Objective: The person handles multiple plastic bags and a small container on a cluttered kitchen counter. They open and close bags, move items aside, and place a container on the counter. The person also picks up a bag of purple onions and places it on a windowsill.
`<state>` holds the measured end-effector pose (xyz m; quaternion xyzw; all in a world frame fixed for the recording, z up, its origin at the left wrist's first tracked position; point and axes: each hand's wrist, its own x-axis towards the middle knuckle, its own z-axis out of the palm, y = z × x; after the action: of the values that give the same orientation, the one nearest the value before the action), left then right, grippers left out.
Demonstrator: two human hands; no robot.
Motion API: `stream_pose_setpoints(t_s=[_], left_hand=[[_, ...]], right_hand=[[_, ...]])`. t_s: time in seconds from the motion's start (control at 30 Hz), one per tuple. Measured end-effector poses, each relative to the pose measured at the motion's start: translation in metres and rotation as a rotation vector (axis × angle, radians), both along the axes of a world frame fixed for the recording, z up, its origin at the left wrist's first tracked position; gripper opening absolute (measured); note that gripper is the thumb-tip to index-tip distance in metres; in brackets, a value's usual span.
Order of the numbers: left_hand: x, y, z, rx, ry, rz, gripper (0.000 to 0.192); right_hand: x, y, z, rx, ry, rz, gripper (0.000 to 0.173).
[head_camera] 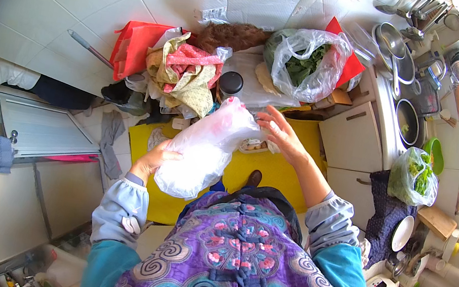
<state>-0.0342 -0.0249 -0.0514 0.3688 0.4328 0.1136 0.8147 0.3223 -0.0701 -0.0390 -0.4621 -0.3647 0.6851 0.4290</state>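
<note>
A thin translucent white plastic bag (198, 156) hangs in front of my body, with a pinkish patch near its upper end. My left hand (156, 160) grips the bag's left side, thumb on top. My right hand (282, 137) is at the bag's upper right end with its fingers partly spread. Whether those fingers pinch the plastic is unclear. Behind the bag, partly hidden, a container of small pale items (253, 146) shows below my right hand. A dark-lidded jar (230, 83) stands just beyond the bag.
Patterned cloth (191, 70) is heaped on a red bag (129, 51) at the far left. Leafy greens fill another plastic bag (307, 63). Yellow matting (232, 180) covers the floor. On the right, the counter holds a frying pan (407, 122) and bagged greens (415, 177).
</note>
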Motion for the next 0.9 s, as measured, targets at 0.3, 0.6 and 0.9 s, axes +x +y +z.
stream_pose_setpoints(t_s=[0.3,0.6,0.9], left_hand=[[0.068,-0.025,0.029,-0.122,-0.271,0.330,0.054],[0.078,-0.013,0.011,0.431,0.010,0.091,0.051],[0.090,-0.028,-0.024,-0.334,-0.615,0.499,0.057]], right_hand=[[-0.043,0.000,0.021,-0.133,0.435,0.055,0.096],[-0.063,0.006,-0.001,0.110,-0.156,-0.003,0.035],[-0.062,0.009,-0.021,0.469,-0.125,0.076,0.022]])
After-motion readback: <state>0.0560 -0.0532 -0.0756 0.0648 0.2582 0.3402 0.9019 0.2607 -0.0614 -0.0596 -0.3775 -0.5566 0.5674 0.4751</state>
